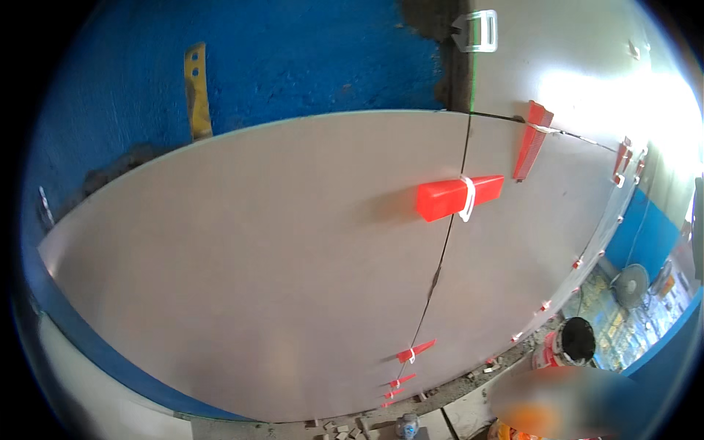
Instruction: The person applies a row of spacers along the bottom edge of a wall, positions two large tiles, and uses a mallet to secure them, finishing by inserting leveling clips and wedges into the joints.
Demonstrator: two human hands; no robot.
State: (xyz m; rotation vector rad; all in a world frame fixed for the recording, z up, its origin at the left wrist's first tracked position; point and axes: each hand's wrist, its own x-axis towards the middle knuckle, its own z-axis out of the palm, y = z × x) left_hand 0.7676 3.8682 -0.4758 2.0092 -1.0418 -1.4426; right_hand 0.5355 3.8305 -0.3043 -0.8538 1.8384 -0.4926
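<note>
Neither my left hand nor my right hand shows. A large beige-grey wall tile [242, 271] fills the middle, bordering another tile [506, 242] along a dark joint. A red levelling wedge [440, 199] sits across that joint, pushed through a white clip [466, 199]. Further right, a second red wedge [529, 143] stands through a clip at the upper joint. Several smaller red wedges line the lower end of the joint, among them one wedge [416, 352]. A white clip [484, 31] without a wedge sticks out at the top tile's edge.
Blue wall [315, 59] rises above the tile, with a yellowish perforated metal strip [197, 92] standing at its upper edge. At lower right are a bucket [576, 343] with dark contents, a grey fan [631, 286] and a blurred patch [565, 400]. Rubble and a small bottle [407, 427] lie below.
</note>
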